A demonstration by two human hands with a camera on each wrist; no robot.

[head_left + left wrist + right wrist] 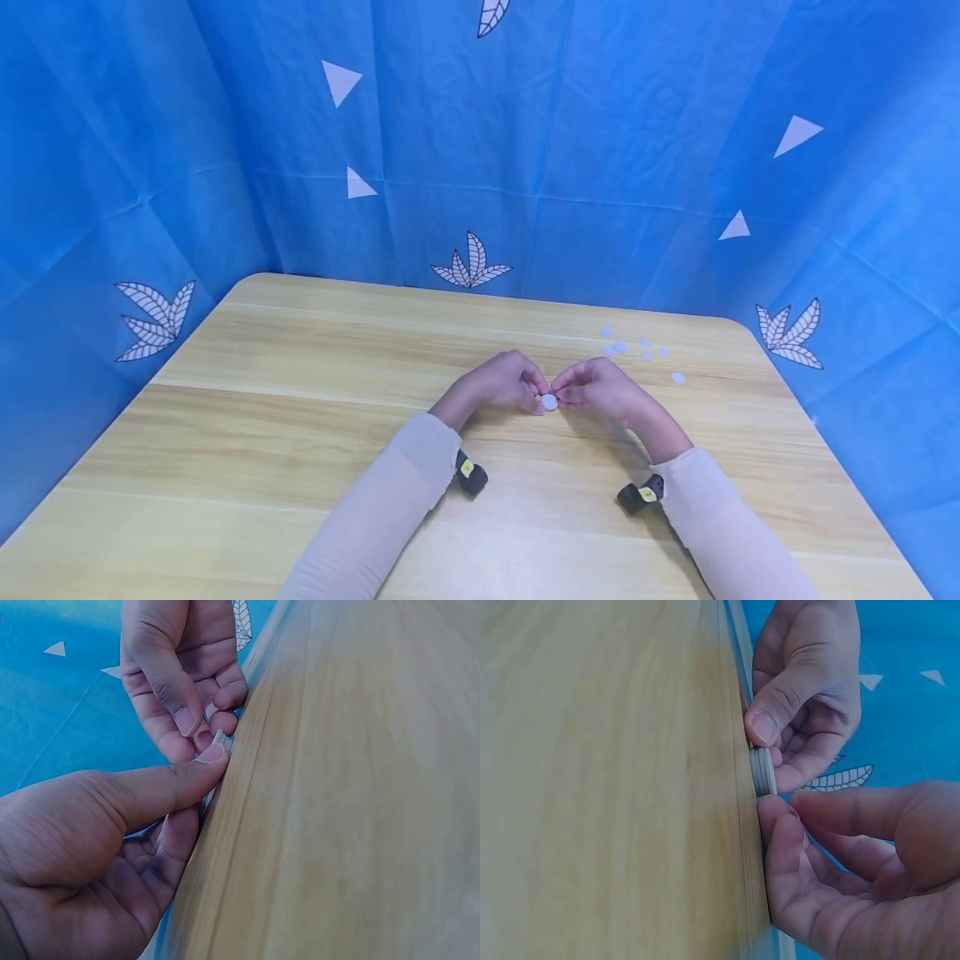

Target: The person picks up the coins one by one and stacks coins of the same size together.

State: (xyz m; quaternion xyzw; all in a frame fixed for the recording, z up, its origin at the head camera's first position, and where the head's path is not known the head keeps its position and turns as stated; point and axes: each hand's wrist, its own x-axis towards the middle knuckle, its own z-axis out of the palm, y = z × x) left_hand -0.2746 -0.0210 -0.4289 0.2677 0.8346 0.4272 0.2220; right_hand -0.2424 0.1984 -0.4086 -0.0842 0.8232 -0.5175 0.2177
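A short stack of white round discs (762, 771) stands on the table between both hands, and its top disc (550, 402) shows as a white circle from above. My left hand (512, 382) pinches the stack from the left, its thumb (213, 753) along the near side and the fingers curled behind. From the right, my right hand (597, 387) grips the edge of the same stack with bent fingers; its fingertips (771, 806) sit right against the discs. The far side of the stack is hidden by the fingers.
Several loose white discs (620, 347) lie flat at the back right of the wooden table (300, 433), with one disc (678, 377) apart to the right. A blue curtain (465, 125) with leaf and triangle prints hangs behind and beside the table.
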